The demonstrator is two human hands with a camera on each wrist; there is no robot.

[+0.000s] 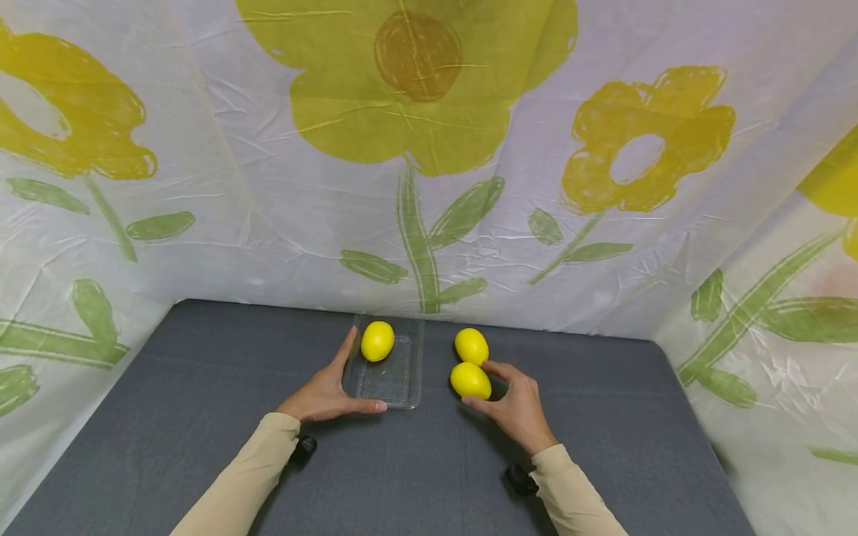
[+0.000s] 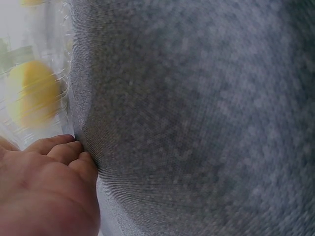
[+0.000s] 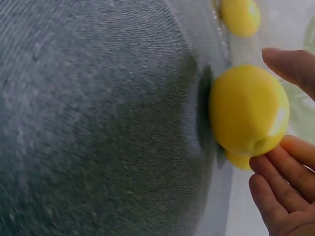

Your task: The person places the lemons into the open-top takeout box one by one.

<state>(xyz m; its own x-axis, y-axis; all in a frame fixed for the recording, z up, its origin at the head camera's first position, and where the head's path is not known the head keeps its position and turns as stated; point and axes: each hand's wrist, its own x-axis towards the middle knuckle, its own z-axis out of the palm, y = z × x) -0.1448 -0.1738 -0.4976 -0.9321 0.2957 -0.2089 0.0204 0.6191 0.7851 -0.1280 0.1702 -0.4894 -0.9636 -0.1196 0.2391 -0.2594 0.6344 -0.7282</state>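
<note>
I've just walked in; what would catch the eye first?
Probably the huge yellow flower on the backdrop, top centre of the head view. Then three bright lemons on the dark table: one inside the clear container by the left hand, two to the container's right, the nearer touching the right hand.

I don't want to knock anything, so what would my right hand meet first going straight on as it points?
Probably the near lemon, which lies between the thumb and fingers of the right hand; whether they touch it is hard to tell.
</note>
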